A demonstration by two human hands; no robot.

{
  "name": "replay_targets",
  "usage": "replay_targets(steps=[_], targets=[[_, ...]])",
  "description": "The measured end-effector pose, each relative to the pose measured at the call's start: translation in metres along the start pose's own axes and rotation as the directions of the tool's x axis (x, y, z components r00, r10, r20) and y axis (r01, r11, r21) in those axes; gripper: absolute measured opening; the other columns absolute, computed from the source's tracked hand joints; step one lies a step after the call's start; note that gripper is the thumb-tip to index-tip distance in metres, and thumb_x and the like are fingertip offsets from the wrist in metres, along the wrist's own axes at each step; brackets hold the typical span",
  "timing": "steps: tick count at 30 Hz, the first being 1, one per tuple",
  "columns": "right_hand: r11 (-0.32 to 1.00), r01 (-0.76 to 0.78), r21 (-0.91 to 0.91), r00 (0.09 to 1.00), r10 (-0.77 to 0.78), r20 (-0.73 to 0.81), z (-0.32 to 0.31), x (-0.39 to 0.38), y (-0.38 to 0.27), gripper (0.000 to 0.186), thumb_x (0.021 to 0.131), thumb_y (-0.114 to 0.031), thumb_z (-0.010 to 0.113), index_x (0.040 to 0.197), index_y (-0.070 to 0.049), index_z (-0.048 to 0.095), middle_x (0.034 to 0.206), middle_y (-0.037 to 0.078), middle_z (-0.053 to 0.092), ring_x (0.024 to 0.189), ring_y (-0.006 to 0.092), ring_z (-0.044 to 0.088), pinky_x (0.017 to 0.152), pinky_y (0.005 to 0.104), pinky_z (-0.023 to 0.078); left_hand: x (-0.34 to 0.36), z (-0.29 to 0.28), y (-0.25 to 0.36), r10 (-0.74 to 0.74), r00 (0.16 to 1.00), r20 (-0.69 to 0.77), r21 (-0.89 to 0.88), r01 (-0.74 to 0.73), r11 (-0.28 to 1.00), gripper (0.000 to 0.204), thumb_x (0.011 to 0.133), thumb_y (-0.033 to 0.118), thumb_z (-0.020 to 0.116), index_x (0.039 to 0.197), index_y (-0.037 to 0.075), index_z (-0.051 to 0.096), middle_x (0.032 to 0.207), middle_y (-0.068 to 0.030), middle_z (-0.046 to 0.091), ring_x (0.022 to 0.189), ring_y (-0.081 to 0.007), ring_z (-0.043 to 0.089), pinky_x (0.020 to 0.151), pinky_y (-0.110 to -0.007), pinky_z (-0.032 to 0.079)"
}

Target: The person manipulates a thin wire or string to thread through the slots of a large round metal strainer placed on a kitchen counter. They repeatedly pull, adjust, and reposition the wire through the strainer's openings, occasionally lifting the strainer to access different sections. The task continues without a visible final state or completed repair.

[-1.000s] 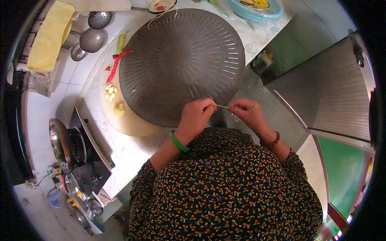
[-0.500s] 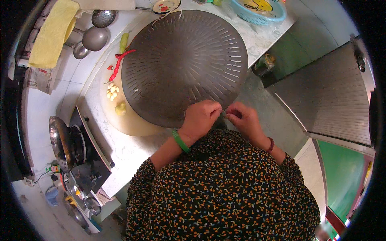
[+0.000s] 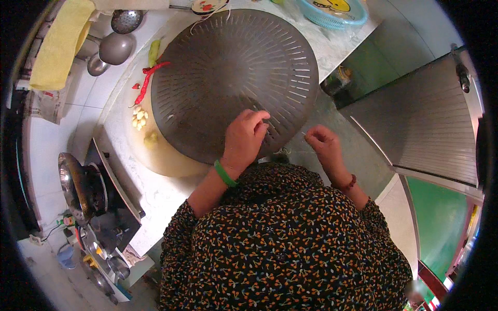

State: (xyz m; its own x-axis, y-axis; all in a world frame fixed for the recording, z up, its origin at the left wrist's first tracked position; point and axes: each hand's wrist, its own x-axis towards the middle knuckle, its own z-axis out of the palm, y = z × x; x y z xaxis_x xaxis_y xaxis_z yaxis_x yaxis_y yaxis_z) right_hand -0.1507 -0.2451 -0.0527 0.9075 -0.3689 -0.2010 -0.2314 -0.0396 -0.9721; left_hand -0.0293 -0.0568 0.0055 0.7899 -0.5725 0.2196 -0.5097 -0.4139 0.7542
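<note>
My left hand (image 3: 246,133) is raised over a large round, slotted dark metal plate (image 3: 233,62), its fingers curled; what they hold, if anything, I cannot make out. My right hand (image 3: 324,147), right of the plate, pinches a thin pale strand. The plate lies on a cream round board (image 3: 155,160). At the board's left are a green pepper (image 3: 153,51), a long red chili (image 3: 144,85), peeled garlic cloves (image 3: 139,117) and a yellowish lump (image 3: 151,139), perhaps ginger. Pale strands lie by a small floral dish (image 3: 205,6) behind the plate.
A blue plastic basket (image 3: 332,10) sits back right. Metal ladles (image 3: 115,48) and a yellow cloth (image 3: 57,49) are at upper left. A pan (image 3: 72,186) stands on a black stove (image 3: 119,223) at left. A grey ridged panel (image 3: 415,124) bounds the right.
My hands, earlier together on the strand, have moved apart: the left up and left over the plate, the right to the right with a short piece still pinched.
</note>
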Motion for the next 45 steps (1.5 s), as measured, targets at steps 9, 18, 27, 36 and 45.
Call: replay_targets(steps=[9,18,27,36,45], targets=[[0.973,-0.206,0.102,0.972,0.191,0.137,0.021,0.027,0.012,0.014,0.08,-0.005,0.056,0.092,0.0,0.06,0.082,0.001,0.061,0.073,0.0091,0.053,0.063,0.0235,0.044,0.001,0.013,-0.007,0.016,0.998,0.056,0.037,-0.019,0.999,0.025,0.073,0.002,0.062,0.098,0.007,0.06,0.075,-0.0092,0.054,0.065,-0.0239,0.054,0.059,-0.033,0.045],[0.909,-0.266,0.322,0.947,0.183,0.264,0.037,0.037,0.022,0.024,0.078,0.002,0.051,0.099,-0.003,0.062,0.088,0.0,0.063,0.073,0.0097,0.056,0.063,0.0244,0.045,0.0,0.016,0.0,0.043,0.998,0.055,0.161,-0.052,0.986,0.029,0.072,0.006,0.063,0.101,0.009,0.059,0.082,-0.0096,0.056,0.072,-0.0262,0.059,0.062,-0.035,0.048],[0.844,-0.297,0.447,0.941,0.179,0.288,0.036,0.04,0.023,0.018,0.082,-0.004,0.052,0.096,-0.007,0.064,0.084,-0.002,0.063,0.065,0.0071,0.054,0.055,0.0214,0.041,0.0,0.017,0.001,0.025,0.997,0.079,0.203,-0.04,0.978,0.029,0.074,0.008,0.062,0.102,0.01,0.057,0.086,-0.0099,0.057,0.074,-0.0278,0.06,0.063,-0.036,0.049],[0.735,-0.365,0.572,0.931,0.27,0.248,0.041,0.04,0.028,0.017,0.081,-0.005,0.05,0.094,-0.009,0.061,0.073,-0.003,0.059,0.051,0.0058,0.045,0.045,0.0205,0.034,0.0,0.018,0.003,0.039,0.998,0.055,0.209,-0.049,0.977,0.028,0.073,0.007,0.063,0.101,0.01,0.058,0.082,-0.0094,0.057,0.072,-0.0268,0.059,0.062,-0.036,0.048],[0.608,-0.398,0.687,0.916,0.222,0.335,0.04,0.04,0.031,0.02,0.082,-0.003,0.045,0.095,-0.012,0.058,0.067,-0.003,0.055,0.048,0.0068,0.043,0.042,0.0207,0.033,0.001,0.017,0.003,0.056,0.998,0.042,0.187,-0.063,0.98,0.027,0.073,0.005,0.062,0.1,0.008,0.058,0.078,-0.0096,0.056,0.069,-0.0277,0.058,0.06,-0.037,0.047]])
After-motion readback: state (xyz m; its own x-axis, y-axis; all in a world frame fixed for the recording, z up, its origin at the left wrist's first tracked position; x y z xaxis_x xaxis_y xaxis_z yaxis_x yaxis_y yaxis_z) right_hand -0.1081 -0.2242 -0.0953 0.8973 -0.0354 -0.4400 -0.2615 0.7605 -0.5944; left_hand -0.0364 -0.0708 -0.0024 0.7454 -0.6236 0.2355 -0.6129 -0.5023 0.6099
